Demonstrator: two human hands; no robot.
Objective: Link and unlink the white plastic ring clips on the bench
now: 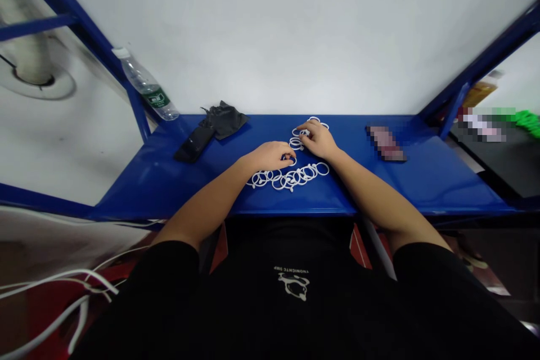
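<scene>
Several thin white rings, each with a small knob, lie in an overlapping row [300,176] along the front of the blue table. My left hand [272,156] is just behind that row, its fingers curled round a white ring [290,162]. Farther back, my right hand [317,139] bends its fingertips down onto a second group of white rings [296,143], with thumb and fingers closed on one. Part of this group is hidden under the right hand, and the exact grip there is small in view.
On the blue table [143,180], a black phone [194,143] and a crumpled black bag [225,120] lie left. A water bottle [148,87] leans at the back left. A blurred-out flat object [386,143] lies right. Blue frame posts [476,70] flank the table; a white wall stands behind.
</scene>
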